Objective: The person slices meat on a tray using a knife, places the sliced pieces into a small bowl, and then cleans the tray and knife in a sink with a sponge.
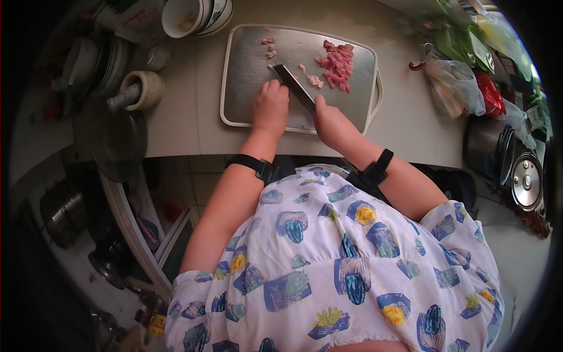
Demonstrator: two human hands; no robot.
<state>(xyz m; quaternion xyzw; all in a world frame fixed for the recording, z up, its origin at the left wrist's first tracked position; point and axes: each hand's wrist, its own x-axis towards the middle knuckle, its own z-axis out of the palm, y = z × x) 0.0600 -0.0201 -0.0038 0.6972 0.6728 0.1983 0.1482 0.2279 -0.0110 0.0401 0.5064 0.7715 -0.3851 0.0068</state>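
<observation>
My right hand point(330, 119) grips the handle of a kitchen knife point(294, 87), whose blade slants up and left over a metal cutting board point(246, 53) with a pale rim. Just left of the blade, my left hand point(271, 105) rests on the board with its fingers curled; whether something lies under the fingertips is hidden. A pile of sliced raw meat point(338, 66) sits at the board's right side. Small pale pieces of fat point(315, 81) lie between the knife and that pile. More pale scraps point(269, 47) form a short row near the board's far edge.
Stacked bowls point(182, 20) stand beyond the board's far left corner. A stone mortar point(153, 90) with its pestle point(125, 97) is at the left. Plastic bags point(457, 83) and a dark pot point(484, 143) crowd the right. The counter's front edge point(211, 149) runs before me.
</observation>
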